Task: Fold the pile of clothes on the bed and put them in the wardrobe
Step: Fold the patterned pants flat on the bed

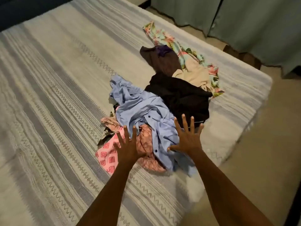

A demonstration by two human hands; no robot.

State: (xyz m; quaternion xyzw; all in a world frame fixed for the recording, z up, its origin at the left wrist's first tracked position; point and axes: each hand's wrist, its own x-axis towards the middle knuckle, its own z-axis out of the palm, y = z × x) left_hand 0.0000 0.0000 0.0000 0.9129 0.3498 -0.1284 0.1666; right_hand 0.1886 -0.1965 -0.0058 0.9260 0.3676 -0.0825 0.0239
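Heaped near the right edge of the bed (57, 79), toward its near right corner: the pile of clothes (162, 103). Uppermost, a crumpled light-blue shirt (140, 106) with dark buttons, overlapped on the right by a black garment (180, 95). Farther along the same edge, a dark brown piece (161, 59), a beige piece (193, 74) and a floral cloth (164, 36) trailing toward the far right corner. Tucked under the shirt's near side, a pink cloth with square prints (105, 157) and a salmon patterned piece (146, 144); a scrap of dark print peeking out at the left.

Both arms stretched forward over the near end of the pile. Left hand (127, 147) with fingers straight and spread, above the pink cloth and the salmon piece. Right hand (187, 139) with fingers widely spread, thumb on the blue shirt, fingertips reaching the black garment. Firm pressing or mere hovering: cannot tell.

Bed cover striped grey and white with zigzag stitching, wide bare stretch to the left and far side of the pile. Beyond the right edge, pale floor (268, 144); past that, grey-green curtains (244, 22) hanging to the floor. No readable writing or labels.
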